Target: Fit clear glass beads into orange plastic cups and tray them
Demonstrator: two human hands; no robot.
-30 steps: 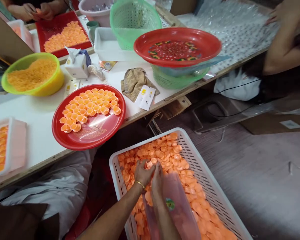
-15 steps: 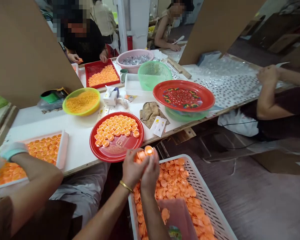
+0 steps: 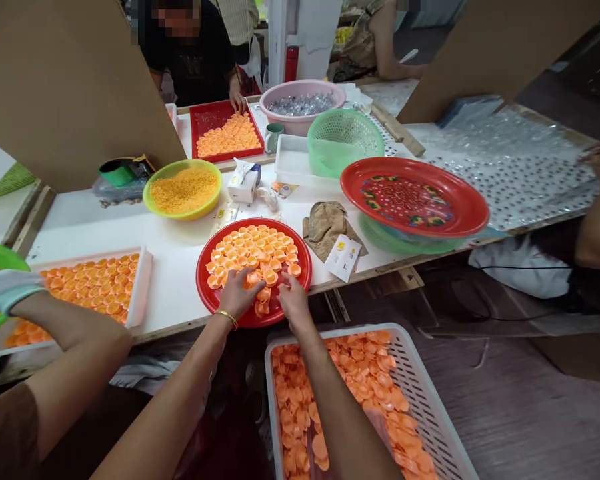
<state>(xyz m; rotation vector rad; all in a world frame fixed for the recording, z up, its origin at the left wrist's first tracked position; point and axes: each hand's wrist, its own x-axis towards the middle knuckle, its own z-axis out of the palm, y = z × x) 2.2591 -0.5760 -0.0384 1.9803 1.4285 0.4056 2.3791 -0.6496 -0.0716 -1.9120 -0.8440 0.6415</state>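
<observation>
Gleaming, shallow orange cups [image 3: 270, 276] lie between left hand [image 3: 240, 293] and right hand [image 3: 293, 299], grip wide.

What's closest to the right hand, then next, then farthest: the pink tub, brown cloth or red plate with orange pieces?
From the right hand in the head view:
1. Red plate, beneath the hand.
2. Brown cloth, right of the plate.
3. Pink tub, far back.
</observation>
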